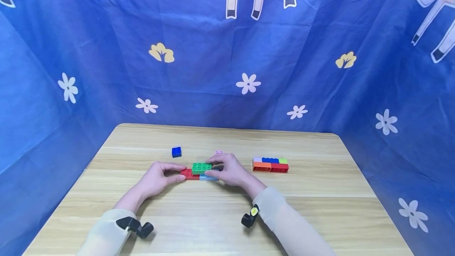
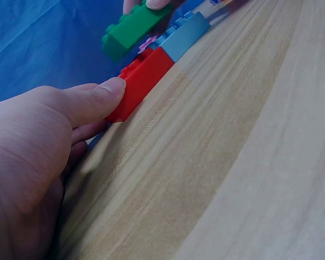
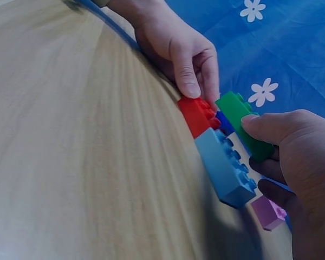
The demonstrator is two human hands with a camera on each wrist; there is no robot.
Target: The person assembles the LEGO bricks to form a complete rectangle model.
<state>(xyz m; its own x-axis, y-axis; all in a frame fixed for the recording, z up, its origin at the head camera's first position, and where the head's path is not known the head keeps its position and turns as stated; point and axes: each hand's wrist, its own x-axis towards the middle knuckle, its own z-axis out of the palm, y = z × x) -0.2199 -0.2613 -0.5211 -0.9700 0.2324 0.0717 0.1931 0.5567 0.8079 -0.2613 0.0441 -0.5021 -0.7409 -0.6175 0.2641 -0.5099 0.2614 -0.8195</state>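
Observation:
My left hand [image 1: 156, 177] pinches the outer end of a red toy building brick [image 2: 146, 81] that lies on the table. End to end with it sits a light blue brick [image 3: 222, 168], studs up. Between the thumb and fingers of my right hand [image 1: 232, 171] is a green brick [image 1: 201, 168]. Both wrist views show the green brick raised over the red and light blue pair, apart from them and slightly tilted. From the head, it covers part of the studs where the two lower bricks meet.
A dark blue brick [image 1: 176, 152] stands farther back on the left. Behind my right hand is a small pink brick [image 3: 268, 213]. To the right lies a joined block of several coloured bricks [image 1: 279, 167]. Blue patterned cloth [image 1: 213, 102] surrounds the wooden table [image 1: 199, 216].

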